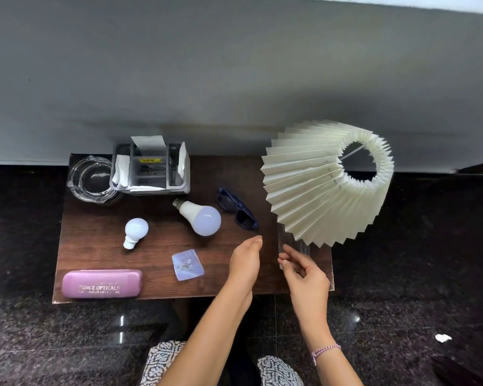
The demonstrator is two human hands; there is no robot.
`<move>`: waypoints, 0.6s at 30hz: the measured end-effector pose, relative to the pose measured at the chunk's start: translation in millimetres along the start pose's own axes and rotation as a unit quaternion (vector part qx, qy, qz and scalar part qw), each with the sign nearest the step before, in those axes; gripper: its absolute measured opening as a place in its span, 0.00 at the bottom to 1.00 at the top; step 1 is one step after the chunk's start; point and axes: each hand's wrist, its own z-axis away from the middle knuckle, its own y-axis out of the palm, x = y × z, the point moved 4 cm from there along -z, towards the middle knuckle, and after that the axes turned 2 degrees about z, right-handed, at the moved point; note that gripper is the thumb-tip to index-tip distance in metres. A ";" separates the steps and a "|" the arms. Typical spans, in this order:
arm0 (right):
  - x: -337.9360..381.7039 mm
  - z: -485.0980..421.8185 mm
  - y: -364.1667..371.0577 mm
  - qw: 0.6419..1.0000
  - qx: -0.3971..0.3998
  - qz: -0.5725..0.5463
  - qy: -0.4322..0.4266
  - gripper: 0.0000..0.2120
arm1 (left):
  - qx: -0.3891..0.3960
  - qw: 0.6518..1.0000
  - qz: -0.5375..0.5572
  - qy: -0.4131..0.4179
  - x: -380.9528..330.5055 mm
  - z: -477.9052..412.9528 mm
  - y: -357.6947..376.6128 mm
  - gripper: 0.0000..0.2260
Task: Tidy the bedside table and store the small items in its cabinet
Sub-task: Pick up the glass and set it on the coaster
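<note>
On the dark wooden bedside table point(95, 246) lie a small white bulb point(135, 231), a larger white bulb point(202, 217), dark blue sunglasses point(236, 208), a small clear packet point(188, 264) and a pink glasses case point(102, 283) at the front left. A cream pleated lamp point(318, 188) leans tilted at the right. My left hand point(246, 260) hovers empty over the table with its fingers held together, just left of the lamp's base. My right hand point(301, 270) has its fingertips at the ribbed glass base point(292, 242); whether they grip it I cannot tell.
A glass ashtray point(91, 178) sits at the back left corner beside a grey organiser point(151, 169) holding papers. A grey wall rises behind the table. Dark speckled floor surrounds it, with a white scrap point(442, 337) at the right. The cabinet below is hidden.
</note>
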 end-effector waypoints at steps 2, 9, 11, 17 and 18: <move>-3.4 -0.8 -7.9 1.000 -0.001 0.007 0.003 0.12 | 0.002 1.000 -0.009 -0.004 3.7 -1.9 4.2 0.15; -9.1 -13.7 -36.3 0.997 -0.035 0.069 0.008 0.10 | 0.004 0.999 -0.034 -0.012 8.2 -8.8 19.9 0.16; -9.8 -20.7 -43.3 0.994 -0.059 0.091 0.005 0.08 | 0.006 0.999 -0.036 -0.020 9.0 -11.0 23.1 0.16; -15.5 -41.5 -45.9 0.982 -0.102 0.158 0.003 0.12 | 0.004 0.999 -0.047 -0.021 10.3 -17.5 27.4 0.17; -17.6 -44.1 -44.8 0.982 -0.100 0.161 0.007 0.14 | 0.002 0.999 -0.048 -0.019 10.1 -18.7 27.9 0.17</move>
